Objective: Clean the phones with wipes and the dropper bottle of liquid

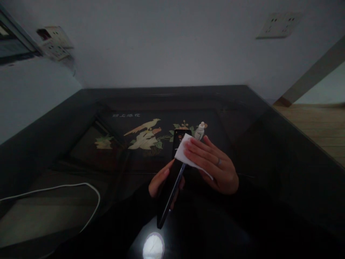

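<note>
My left hand (160,181) is closed around a dark, slim phone (169,194), held tilted with its long edge toward me; the thumb lies along one side and fingertips show at the other. My right hand (219,167), with a ring on one finger, presses a folded white tissue (183,149) against the phone's upper end. Its fingers lie flat over the tissue. Just behind, a second dark phone (176,135) lies on the table, partly covered by the tissue. A small clear bottle with a white cap (199,131) stands beyond my right fingers.
The glossy black table (234,104) bears a bird-and-flower picture (145,135) and meets the wall at the back. A white cable (67,185) curves at the left. A bright round light (153,246) shows at the bottom. Wall sockets (280,25) are at the upper right.
</note>
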A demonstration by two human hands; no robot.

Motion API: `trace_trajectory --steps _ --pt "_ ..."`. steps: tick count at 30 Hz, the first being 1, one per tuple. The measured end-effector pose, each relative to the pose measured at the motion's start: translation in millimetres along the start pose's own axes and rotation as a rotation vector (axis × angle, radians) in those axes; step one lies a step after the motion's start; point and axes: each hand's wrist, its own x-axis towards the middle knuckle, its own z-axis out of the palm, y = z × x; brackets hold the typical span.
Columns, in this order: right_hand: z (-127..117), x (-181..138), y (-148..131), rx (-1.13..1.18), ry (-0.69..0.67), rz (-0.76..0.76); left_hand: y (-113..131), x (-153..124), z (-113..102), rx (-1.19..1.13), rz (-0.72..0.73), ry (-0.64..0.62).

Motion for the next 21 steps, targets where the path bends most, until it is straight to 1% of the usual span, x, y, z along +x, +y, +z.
trace_trajectory --steps 3,5,7,9,10,14,17,19,21 --pt "-0.6 1.7 1.2 0.125 0.037 0.187 1.1 -3.6 6.0 -0.004 0.027 0.056" --pt "-0.3 2.9 0.2 0.244 0.021 0.297 1.7 -6.1 9.7 0.0 0.031 0.088" --pt "1.3 3.8 -2.0 0.336 0.0 0.382 2.2 -7.1 12.4 -0.01 0.028 0.059" --pt "4.5 4.5 -3.2 0.39 0.009 0.451 2.7 -6.3 14.1 -0.05 0.029 0.015" --pt "6.7 4.7 -2.9 0.407 0.022 0.485 3.2 -5.3 14.7 -0.081 0.032 0.021" --pt "16.0 4.7 3.9 0.474 0.084 0.622 5.4 0.2 16.2 -0.185 -0.018 0.147" --pt "20.5 4.3 7.9 0.519 0.093 0.658 2.3 3.0 17.0 -0.224 -0.037 0.17" --pt "21.8 4.1 6.4 0.522 0.096 0.652 -3.8 2.6 18.7 -0.243 -0.026 0.135" --pt "22.4 3.9 2.1 0.513 0.066 0.65 -11.3 -0.1 21.5 -0.287 -0.024 0.065"
